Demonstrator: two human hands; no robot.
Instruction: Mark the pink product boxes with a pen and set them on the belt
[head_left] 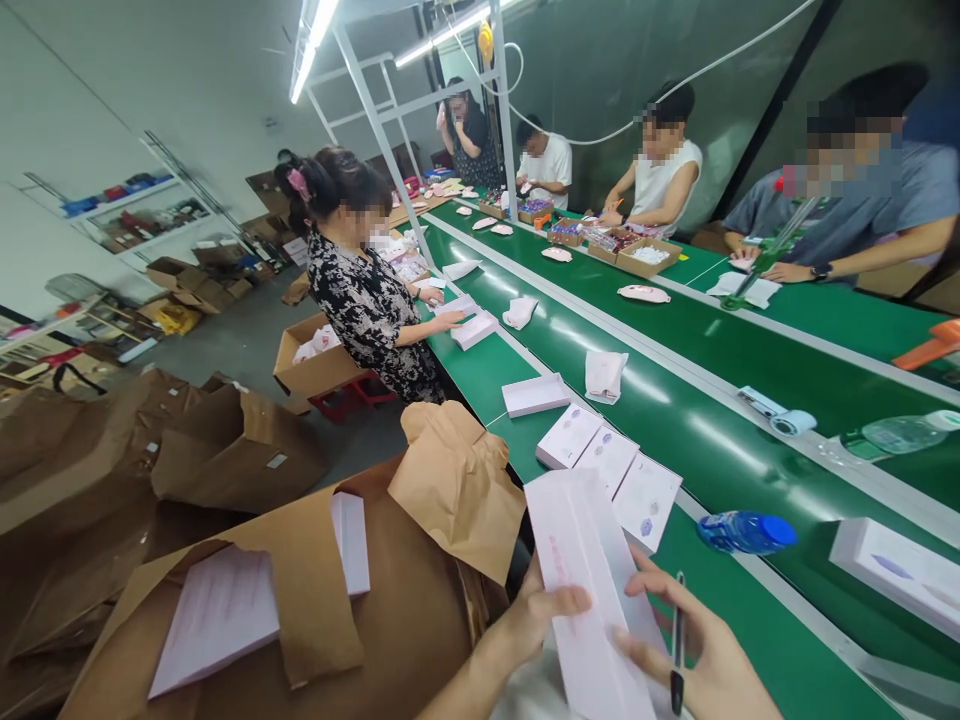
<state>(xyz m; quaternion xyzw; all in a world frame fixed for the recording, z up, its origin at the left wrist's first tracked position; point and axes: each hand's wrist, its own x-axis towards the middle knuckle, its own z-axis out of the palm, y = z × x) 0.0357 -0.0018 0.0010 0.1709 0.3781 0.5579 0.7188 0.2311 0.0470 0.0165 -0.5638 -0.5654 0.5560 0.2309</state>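
Observation:
Close to me, a long white cardboard box point(581, 580) with faint pink print is held tilted between my two hands. My left hand point(536, 610) wraps around its left side, thumb lying across the face. With thumb and fingers my right hand point(686, 630) grips the right side, and a pen point(679, 640) is tucked between its fingers. Just beyond the box, several white printed boxes point(604, 460) lie in a row on the green work table, with an open box tray point(535, 395) farther along.
A brown carton point(247, 690) with white boxes stands at my left, crumpled brown paper point(461, 485) on its edge. A blue-capped bottle point(746, 532), a white box point(900, 570) and a clear bottle point(900, 435) lie to the right. Several co-workers sit or stand along the green conveyor belt point(675, 350).

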